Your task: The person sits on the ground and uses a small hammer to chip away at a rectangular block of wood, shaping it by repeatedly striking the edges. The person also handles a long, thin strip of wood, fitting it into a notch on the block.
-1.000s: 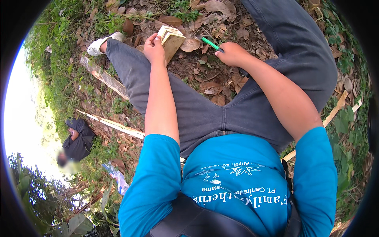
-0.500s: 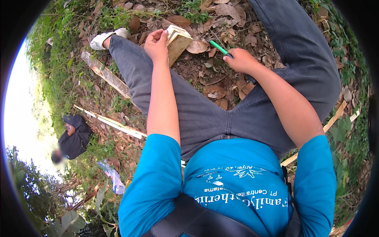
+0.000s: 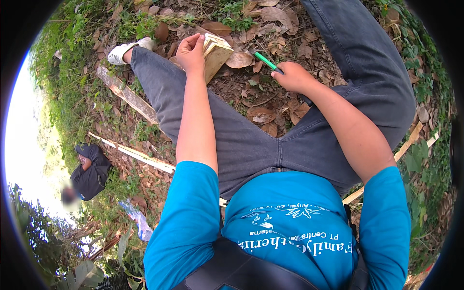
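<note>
My left hand (image 3: 191, 54) is raised beside a small wooden piece (image 3: 217, 59), made of pale boards joined together, that stands between my legs. Thumb and forefinger are pinched together at its top edge; whatever sits between them is too small to make out. My right hand (image 3: 294, 77) is wrapped around the black grip of a hammer (image 3: 265, 60) with a bright green shaft. The shaft points up and left toward the wooden piece, its dark head hard to see against the leaves. A short gap separates the hammer from the wood.
Dry leaves (image 3: 263, 115) and weeds cover the ground. A rough plank (image 3: 126, 95) and a thin split strip (image 3: 137, 153) lie left of my leg; more strips (image 3: 410, 141) lie at right. A plastic bag (image 3: 140, 223) and a seated person (image 3: 91, 169) are farther left.
The view has shifted slightly. Both hands keep nearly the same places, the left at the wood and the right holding the hammer.
</note>
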`<state>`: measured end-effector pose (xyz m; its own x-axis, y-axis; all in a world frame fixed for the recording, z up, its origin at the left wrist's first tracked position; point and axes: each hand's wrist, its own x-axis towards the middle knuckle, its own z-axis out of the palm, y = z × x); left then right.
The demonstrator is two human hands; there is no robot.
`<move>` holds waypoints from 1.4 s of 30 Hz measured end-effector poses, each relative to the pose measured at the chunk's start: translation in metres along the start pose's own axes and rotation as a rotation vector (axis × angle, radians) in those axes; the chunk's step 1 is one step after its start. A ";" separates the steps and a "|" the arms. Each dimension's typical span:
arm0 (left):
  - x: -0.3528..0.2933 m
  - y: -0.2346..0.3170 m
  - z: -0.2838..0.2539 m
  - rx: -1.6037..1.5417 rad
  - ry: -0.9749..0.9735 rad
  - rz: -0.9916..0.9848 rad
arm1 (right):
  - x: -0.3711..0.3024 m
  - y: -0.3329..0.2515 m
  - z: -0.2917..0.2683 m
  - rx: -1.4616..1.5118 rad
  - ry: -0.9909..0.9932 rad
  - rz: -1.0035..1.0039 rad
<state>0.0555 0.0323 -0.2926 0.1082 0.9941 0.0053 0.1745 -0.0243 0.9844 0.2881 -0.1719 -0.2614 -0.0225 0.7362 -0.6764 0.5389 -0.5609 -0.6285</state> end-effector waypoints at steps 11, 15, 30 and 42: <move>-0.005 -0.005 0.001 -0.043 0.001 -0.027 | 0.000 0.000 0.001 0.011 -0.003 0.010; -0.004 -0.009 0.001 -0.051 0.010 -0.012 | 0.001 0.001 0.002 -0.015 0.019 -0.013; -0.004 -0.014 -0.001 -0.002 -0.038 0.002 | 0.000 -0.001 0.001 0.012 -0.001 0.015; -0.005 -0.020 -0.002 -0.022 -0.022 0.011 | -0.003 -0.004 -0.002 0.081 -0.033 0.061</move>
<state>0.0498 0.0282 -0.3123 0.1315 0.9912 0.0129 0.1520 -0.0330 0.9878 0.2877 -0.1710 -0.2557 -0.0203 0.6873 -0.7261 0.4701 -0.6344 -0.6136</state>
